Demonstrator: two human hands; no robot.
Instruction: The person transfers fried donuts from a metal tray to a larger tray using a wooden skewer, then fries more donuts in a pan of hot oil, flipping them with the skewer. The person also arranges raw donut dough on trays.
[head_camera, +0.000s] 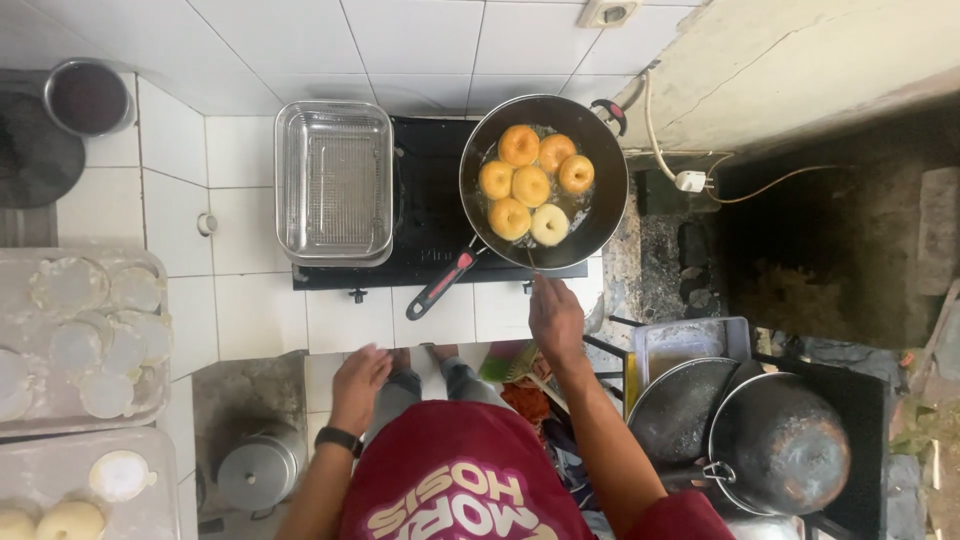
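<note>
Far left there are trays of raw dough rounds (95, 340) dusted with flour, sitting on the counter. Next over, the left hand (358, 385) with a black wristband hangs loose and half-open over the tile edge, holding nothing. Above it a steel tray with a wire rack (334, 182) sits on the black stove (430, 215). Then the frying pan (543, 180) with six doughnuts (532, 186) floating in oil, five golden and one paler. The right hand (556, 318) is just below the pan rim, pinching a thin stick (532, 268) that points toward the pan. Far right, two dark woks (745, 435) rest stacked together.
</note>
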